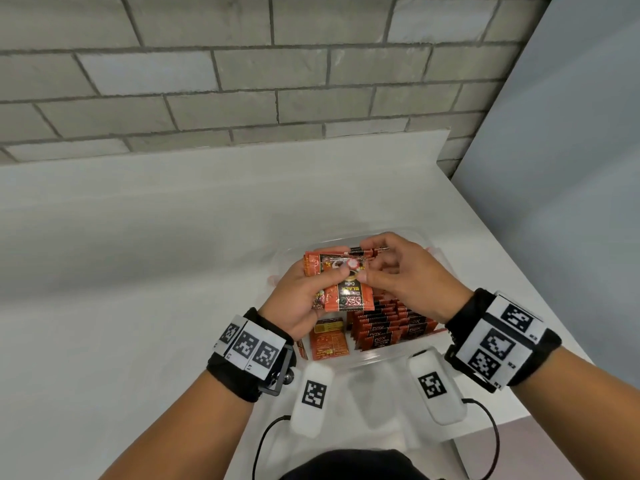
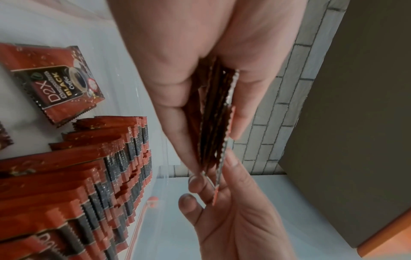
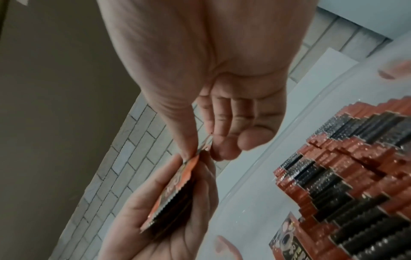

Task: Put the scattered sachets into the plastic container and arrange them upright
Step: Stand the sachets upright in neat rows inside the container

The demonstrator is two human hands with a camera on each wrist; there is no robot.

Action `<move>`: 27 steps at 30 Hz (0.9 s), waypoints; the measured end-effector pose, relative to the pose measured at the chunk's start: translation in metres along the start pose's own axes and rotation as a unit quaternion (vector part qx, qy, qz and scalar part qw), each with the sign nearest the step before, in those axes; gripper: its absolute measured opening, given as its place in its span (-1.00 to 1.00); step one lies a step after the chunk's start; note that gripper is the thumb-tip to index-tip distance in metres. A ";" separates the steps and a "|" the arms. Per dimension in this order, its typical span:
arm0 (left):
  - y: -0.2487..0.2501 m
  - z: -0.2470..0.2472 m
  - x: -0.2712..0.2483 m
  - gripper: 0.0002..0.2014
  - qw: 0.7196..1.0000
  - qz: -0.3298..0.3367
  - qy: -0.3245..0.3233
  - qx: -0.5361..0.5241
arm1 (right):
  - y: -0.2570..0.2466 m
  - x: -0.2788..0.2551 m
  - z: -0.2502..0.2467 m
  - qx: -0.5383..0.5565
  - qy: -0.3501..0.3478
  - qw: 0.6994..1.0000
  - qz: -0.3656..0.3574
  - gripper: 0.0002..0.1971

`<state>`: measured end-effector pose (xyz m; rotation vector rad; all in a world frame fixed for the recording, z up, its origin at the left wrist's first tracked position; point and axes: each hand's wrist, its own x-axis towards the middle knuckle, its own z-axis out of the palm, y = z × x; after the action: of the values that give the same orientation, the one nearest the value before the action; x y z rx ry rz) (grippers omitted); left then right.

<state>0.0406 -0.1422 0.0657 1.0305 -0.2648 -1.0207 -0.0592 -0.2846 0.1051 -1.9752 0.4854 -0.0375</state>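
Note:
A small stack of red-and-black coffee sachets is held above the clear plastic container. My left hand grips the stack from below, thumb on top. My right hand pinches the far edge of the top sachet between thumb and forefinger. In the left wrist view the stack stands edge-on between my left fingers, the right hand at its tip. The right wrist view shows the same pinch. Upright rows of sachets fill the container's right part. A few sachets lie flat at its left.
The container sits on a white table near its right edge. A grey brick wall rises behind, a grey panel to the right. Two white marker-tagged boxes with cables lie at the near edge.

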 end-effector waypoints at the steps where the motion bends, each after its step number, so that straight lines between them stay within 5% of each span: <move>1: 0.000 0.001 -0.001 -0.64 1.000 0.009 0.004 -0.008 | 0.001 -0.001 0.001 0.025 0.002 1.000 0.013 -0.63; 5: -0.002 0.002 -0.003 -0.65 0.999 0.027 0.016 -0.012 | 0.004 -0.007 0.003 0.060 -0.017 0.997 0.034 -0.71; 11: -0.007 0.005 -0.003 -0.67 1.000 -0.011 0.011 0.021 | 0.002 -0.008 -0.004 0.092 0.067 0.993 -0.010 -0.73; 19: -0.007 0.010 -0.005 -0.61 0.999 0.023 0.028 0.019 | 0.013 -0.013 -0.011 0.230 0.036 0.971 0.061 -0.78; 23: 0.001 0.002 -0.005 -0.76 0.997 0.018 0.056 -0.052 | 0.016 -0.014 -0.024 0.067 0.044 0.997 -0.007 -0.74; 27: 0.001 -0.005 -0.005 -0.80 0.994 0.010 0.088 -0.068 | 0.020 -0.015 -0.030 -0.128 -0.087 0.988 -0.022 -0.69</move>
<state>0.0418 -0.1350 0.0651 0.9853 -0.0606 -0.9110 -0.0867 -0.3125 0.1043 -2.2180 0.3455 0.1759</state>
